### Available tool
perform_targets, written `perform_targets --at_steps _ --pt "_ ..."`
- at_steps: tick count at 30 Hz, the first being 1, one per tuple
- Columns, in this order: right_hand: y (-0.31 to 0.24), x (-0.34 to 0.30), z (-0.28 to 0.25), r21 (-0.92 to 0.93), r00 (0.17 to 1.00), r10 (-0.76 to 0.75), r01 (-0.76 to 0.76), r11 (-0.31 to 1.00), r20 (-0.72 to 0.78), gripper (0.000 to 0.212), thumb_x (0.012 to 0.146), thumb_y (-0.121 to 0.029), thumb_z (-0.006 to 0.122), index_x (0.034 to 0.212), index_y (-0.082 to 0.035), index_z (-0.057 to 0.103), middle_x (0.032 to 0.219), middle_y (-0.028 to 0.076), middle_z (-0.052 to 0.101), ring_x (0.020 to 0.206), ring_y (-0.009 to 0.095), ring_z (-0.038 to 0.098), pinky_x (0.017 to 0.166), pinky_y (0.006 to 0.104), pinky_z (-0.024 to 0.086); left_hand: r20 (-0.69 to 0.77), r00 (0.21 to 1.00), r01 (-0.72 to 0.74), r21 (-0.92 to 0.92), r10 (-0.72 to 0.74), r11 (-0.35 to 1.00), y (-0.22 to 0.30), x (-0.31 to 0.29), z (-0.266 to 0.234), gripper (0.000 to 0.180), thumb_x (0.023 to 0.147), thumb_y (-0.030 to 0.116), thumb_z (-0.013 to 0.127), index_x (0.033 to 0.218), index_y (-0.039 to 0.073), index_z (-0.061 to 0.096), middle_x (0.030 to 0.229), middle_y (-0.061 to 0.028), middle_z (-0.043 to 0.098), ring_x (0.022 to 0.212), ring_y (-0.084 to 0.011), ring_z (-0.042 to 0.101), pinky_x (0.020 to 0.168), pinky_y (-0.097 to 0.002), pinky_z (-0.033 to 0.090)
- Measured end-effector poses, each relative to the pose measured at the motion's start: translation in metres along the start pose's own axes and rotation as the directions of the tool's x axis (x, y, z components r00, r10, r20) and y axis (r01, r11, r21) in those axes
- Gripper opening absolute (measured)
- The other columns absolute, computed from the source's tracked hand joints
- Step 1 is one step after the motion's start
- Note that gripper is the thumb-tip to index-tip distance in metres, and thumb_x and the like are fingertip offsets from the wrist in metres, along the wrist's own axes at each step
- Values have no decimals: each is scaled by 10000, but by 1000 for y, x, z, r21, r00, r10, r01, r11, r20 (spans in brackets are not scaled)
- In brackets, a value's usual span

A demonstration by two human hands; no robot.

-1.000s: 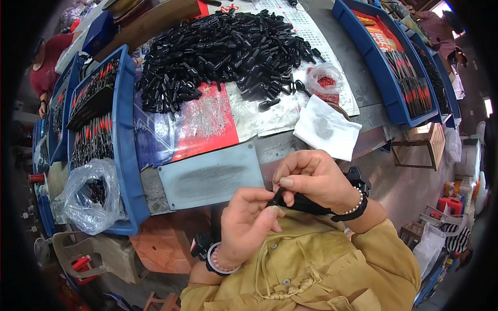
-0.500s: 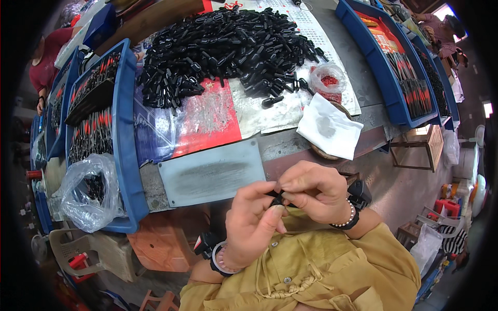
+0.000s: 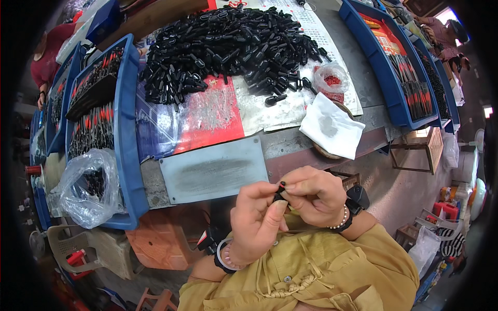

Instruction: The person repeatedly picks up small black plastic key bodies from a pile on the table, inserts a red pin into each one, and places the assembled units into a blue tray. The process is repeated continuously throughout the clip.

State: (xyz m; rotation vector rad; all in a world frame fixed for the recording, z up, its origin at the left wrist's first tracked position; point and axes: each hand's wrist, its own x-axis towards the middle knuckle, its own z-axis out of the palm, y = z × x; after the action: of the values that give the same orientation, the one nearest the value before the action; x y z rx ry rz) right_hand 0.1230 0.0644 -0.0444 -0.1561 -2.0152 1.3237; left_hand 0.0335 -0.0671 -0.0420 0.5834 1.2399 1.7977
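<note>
Over my lap, in front of the table edge, my left hand (image 3: 258, 214) and my right hand (image 3: 315, 196) meet fingertip to fingertip. Between them is a small black plastic part (image 3: 279, 195) with a bit of red near its top. Thumb and forefinger of the left hand pinch its lower end. The right fingers close on its upper side; they hide much of it. Beyond the hands, a large heap of similar black plastic parts (image 3: 223, 52) covers the papered tabletop. One loose black part (image 3: 275, 100) lies at the heap's near edge.
A pale board with a dark smudge (image 3: 213, 160) lies at the table's front edge. Right of it are a white cloth (image 3: 332, 126) and a bag of small red pieces (image 3: 331, 81). Blue bins (image 3: 130, 129) with black-and-red parts flank the table, a clear bag (image 3: 78, 202) in the left one.
The small black part has tipped more upright between my fingertips, and its red bit now shows. My hands have shifted only slightly; the heap looks unchanged.
</note>
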Motion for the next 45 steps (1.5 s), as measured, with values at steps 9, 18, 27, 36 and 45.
perform_targets --at_steps 9,18,27,36,45 --pt "1 5 1 118 994 99 -104 987 51 180 811 59 630 984 21 599 995 179 625 838 221 636 706 288 514 -46 997 -66 -32 64 997 2 1 -6 310 928 -7 513 1212 -60 402 875 -130 623 632 -106 581 553 -215 499" --pt "-7 1 3 112 984 179 -176 978 -19 131 829 54 616 958 37 607 988 195 624 832 202 641 717 278 533 -24 998 -60 -59 58 996 1 2 -7 287 920 -22 514 1185 -55 409 905 -139 615 643 -110 592 557 -217 509" --pt "-7 4 8 55 995 86 -83 995 -47 166 729 88 662 873 10 637 835 128 651 692 219 652 594 269 515 -8 999 -52 -26 52 998 0 -1 -8 249 934 42 525 1127 -32 387 840 -135 620 567 -94 562 478 -194 462" --pt "-3 3 7 290 983 182 -184 939 36 125 789 79 611 903 29 606 920 151 620 708 180 641 609 271 507 -22 999 -44 -95 42 994 0 -1 -9 291 927 79 564 1139 -46 408 820 -126 618 554 -97 556 483 -201 463" --pt "3 -2 6 378 976 187 -215 900 111 140 860 79 539 993 64 580 1044 173 575 770 152 646 666 252 522 19 999 -30 -58 31 998 0 -2 -15 304 935 47 545 1188 -31 395 872 -154 619 599 -124 584 544 -215 488"
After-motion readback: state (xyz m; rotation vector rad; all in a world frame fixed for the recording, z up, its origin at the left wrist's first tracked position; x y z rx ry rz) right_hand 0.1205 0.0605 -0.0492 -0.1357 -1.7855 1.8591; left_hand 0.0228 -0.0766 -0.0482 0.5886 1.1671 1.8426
